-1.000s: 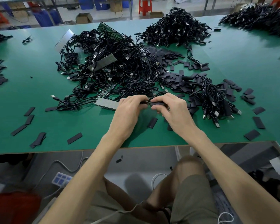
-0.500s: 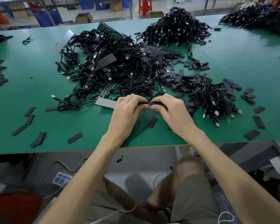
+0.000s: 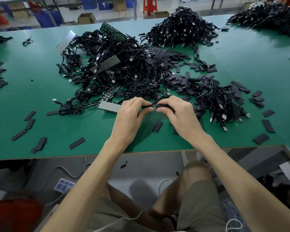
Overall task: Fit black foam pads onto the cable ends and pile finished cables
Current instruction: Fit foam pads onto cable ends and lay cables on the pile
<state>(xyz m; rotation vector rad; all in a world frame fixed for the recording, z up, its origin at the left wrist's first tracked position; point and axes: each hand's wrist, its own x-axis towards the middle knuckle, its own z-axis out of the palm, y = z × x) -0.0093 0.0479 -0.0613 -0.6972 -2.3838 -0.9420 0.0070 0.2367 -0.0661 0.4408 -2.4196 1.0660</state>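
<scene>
Head: left hand [image 3: 131,116], cable [image 3: 160,98]; right hand [image 3: 179,114], pad [image 3: 164,106]; near table edge [image 3: 57,157].

We are on a factory assembly floor, at a bench for bulk hand work. A long green-topped work table [image 3: 32,101] carries a tangled heap of black USB cables [image 3: 124,72]. A second mound of bundled black cables [image 3: 182,29] lies behind it, and a third black cable pile [image 3: 271,17] sits at the far right. Flat black rectangular foam pads [image 3: 179,84] lie scattered across the top in great number, and green circuit-board strips [image 3: 110,30] poke out of the heap. Beyond the table we see a bare grey floor with blue plastic crates [image 3: 104,3], open brown cardboard boxes [image 3: 86,18] and a red plastic stool [image 3: 150,5].
</scene>
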